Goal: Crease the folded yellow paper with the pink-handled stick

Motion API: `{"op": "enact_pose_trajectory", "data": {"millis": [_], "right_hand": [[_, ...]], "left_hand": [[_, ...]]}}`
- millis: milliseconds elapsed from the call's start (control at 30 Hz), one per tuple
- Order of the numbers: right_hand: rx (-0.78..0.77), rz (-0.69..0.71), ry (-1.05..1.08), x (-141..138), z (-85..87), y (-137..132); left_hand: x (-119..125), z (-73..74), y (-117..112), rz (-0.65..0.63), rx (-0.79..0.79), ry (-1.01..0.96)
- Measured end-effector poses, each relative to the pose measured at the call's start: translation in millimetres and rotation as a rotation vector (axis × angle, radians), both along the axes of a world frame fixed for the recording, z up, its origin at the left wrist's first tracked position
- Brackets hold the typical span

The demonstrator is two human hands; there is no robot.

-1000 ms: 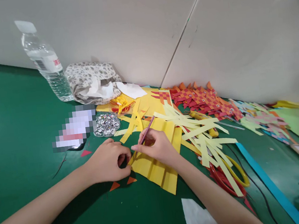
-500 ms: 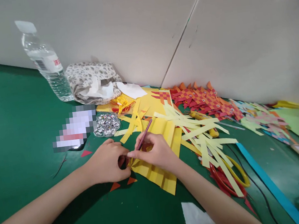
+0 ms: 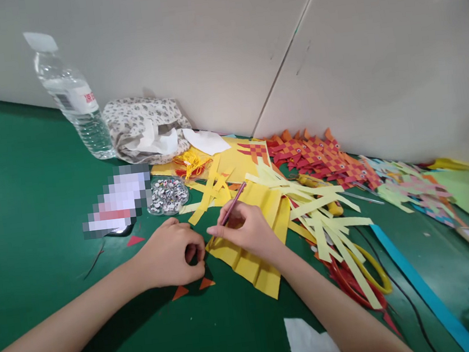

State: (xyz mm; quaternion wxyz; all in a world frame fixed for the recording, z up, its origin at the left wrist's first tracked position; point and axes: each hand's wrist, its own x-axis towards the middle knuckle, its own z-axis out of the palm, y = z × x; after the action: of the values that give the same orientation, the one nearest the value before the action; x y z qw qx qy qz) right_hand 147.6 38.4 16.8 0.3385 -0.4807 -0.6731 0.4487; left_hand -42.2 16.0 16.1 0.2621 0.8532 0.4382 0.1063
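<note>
My right hand [image 3: 245, 231] is closed around a slim purple pen-like stick [image 3: 234, 201], which points up and away. Its thumb and fingertips are at the left corner of a pleated yellow paper sheet [image 3: 266, 271]; whether they also pinch the paper I cannot tell. My left hand [image 3: 173, 253] is loosely curled on the table just left of that corner, a small gap from it, with nothing showing in its fingers. Below the left hand lie small orange paper triangles [image 3: 180, 292], and a red paper scrap [image 3: 135, 240] is above it.
A water bottle [image 3: 79, 112] and a patterned cloth tissue holder [image 3: 142, 110] stand by the wall. Closer are a phone [image 3: 119, 203] and a case of googly eyes [image 3: 167, 196]. Pale yellow strips [image 3: 317, 195], scissors [image 3: 348, 284], woven red-orange paper fish [image 3: 321, 157] and a blue strip [image 3: 420, 285] lie rightward.
My right hand has shifted slightly right and up with the stick, and the pleated yellow paper has moved right too. Its corner has come away from my left hand, which stays in place.
</note>
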Motion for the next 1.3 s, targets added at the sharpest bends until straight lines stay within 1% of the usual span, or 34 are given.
{"op": "enact_pose_trajectory", "data": {"millis": [67, 200, 400, 567, 967, 1167, 1300], "right_hand": [[0.009, -0.022, 0.012, 2, -1.2, 2], [0.005, -0.015, 0.03, 2, -3.3, 3], [0.009, -0.008, 0.028, 3, -3.9, 2], [0.008, -0.009, 0.039, 3, -4.5, 2], [0.016, -0.017, 0.059, 1, -7.2, 2], [-0.023, 0.013, 0.105, -2, -4.7, -2], [-0.021, 0.007, 0.086, -3, -3.8, -2]], "left_hand": [[0, 1.6, 0, 0.0, -0.004, -0.003], [1, 1.2, -1, 0.021, 0.016, -0.013], [3, -8.6, -1, 0.103, 0.082, -0.054], [4, -12.7, 0, 0.13, 0.086, -0.058], [5, -13.4, 0, 0.124, 0.061, -0.075], [4, -12.4, -3, 0.097, 0.106, -0.048], [5, -11.3, -4, 0.098, 0.14, -0.032]]}}
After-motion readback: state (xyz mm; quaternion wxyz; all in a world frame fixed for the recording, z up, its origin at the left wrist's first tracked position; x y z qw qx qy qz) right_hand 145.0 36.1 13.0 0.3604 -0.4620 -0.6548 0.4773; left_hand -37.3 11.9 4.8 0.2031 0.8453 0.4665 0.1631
